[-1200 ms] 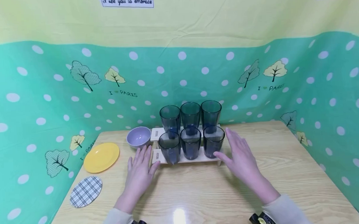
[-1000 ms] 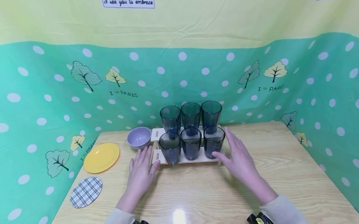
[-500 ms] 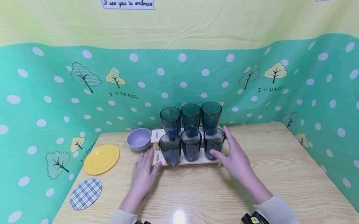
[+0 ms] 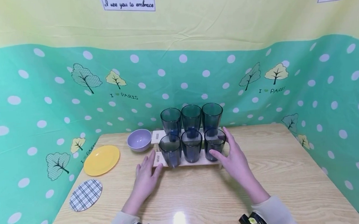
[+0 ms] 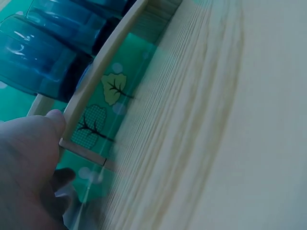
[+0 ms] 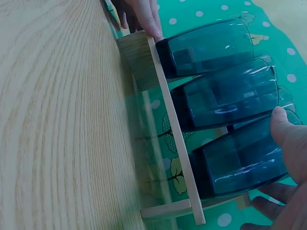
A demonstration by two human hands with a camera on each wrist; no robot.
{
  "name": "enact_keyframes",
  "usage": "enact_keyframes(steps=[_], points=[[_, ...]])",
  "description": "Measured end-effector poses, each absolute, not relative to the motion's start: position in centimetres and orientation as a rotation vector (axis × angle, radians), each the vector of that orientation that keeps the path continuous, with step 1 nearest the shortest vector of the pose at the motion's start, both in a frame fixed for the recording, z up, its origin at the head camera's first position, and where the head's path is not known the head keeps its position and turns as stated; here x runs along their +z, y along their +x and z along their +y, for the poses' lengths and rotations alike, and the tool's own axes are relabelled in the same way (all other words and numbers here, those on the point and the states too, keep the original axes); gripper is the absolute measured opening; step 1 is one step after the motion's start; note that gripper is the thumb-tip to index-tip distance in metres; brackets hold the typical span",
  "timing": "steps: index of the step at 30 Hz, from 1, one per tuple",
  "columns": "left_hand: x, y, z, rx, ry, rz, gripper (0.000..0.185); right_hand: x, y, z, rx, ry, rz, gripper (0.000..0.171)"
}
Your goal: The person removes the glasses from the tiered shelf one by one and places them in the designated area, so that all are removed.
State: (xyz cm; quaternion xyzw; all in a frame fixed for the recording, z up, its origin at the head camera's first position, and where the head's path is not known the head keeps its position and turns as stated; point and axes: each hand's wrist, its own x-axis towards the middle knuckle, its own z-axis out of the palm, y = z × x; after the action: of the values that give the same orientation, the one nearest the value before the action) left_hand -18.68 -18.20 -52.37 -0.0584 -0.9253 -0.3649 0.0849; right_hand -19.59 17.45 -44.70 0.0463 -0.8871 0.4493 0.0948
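At the right end of the stepped, pale wooden two-tier rack (image 4: 158, 157), a tapered smoky-blue glass tumbler (image 4: 214, 144) stands upright on the front tier, its long axis vertical, with the right hand (image 4: 235, 162) nearer: thumb in front, fingers spread along the outer side, though firm contact cannot be told. The rack's length runs crosswise between the hands; the left hand (image 4: 146, 177), fingers loosely extended beside its left end, touches the front corner with its thumb.

Bluish glasses (image 4: 192, 152), yellow plate (image 4: 101, 160), plaid coaster (image 4: 86, 195)
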Motion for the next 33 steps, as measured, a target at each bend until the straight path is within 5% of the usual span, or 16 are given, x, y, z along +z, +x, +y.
enact_keyframes(steps=[33], points=[[-53.5,-19.1,-18.4,-1.171,-0.216,-2.69,0.071,-44.4,-19.5,17.1,1.46,0.088,-2.54,0.098]])
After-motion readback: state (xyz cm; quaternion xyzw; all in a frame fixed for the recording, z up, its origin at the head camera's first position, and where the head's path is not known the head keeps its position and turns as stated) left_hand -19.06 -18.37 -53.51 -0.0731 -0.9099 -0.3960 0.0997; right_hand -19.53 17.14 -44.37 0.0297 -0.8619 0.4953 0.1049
